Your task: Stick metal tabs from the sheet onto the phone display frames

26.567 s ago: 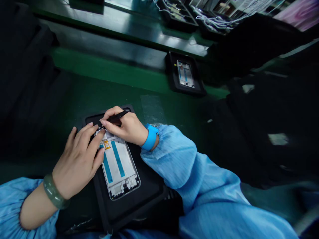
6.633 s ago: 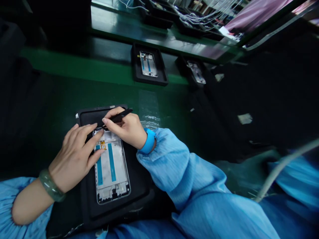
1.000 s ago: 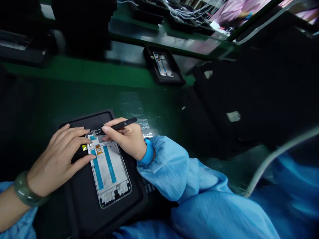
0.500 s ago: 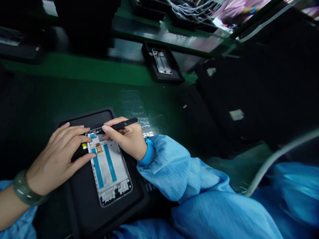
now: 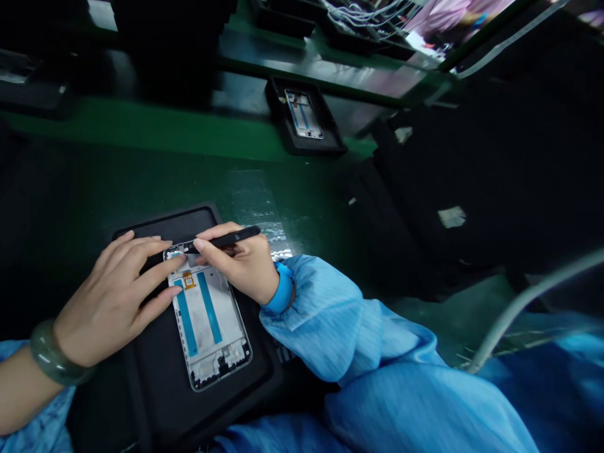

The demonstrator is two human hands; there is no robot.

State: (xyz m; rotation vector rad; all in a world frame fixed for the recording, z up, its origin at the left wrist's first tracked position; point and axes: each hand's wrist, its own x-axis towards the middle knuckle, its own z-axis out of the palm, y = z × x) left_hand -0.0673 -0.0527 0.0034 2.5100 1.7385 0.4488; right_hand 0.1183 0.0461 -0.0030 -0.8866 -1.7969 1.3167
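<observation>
A phone frame with two long blue adhesive strips and an orange flex connector lies in a black tray. My left hand is open, its fingers stretched over the frame's upper left corner. The index fingertip rests on the inside near the top, with the thumb at the left edge. In my right hand are black tweezers, held like a pen. Their tips point at the frame's top edge and are partly hidden by the fingers.
A second black tray with another phone frame stands farther back on the green bench. Dark stacked trays rise at the right. White cables lie at the back, near a person in pink. A pale hose curves at the right.
My left index finger has stretched rightward over the frame's top, and the small yellow tab beside it has gone from sight. The right hand and tweezers stay nearly still.
</observation>
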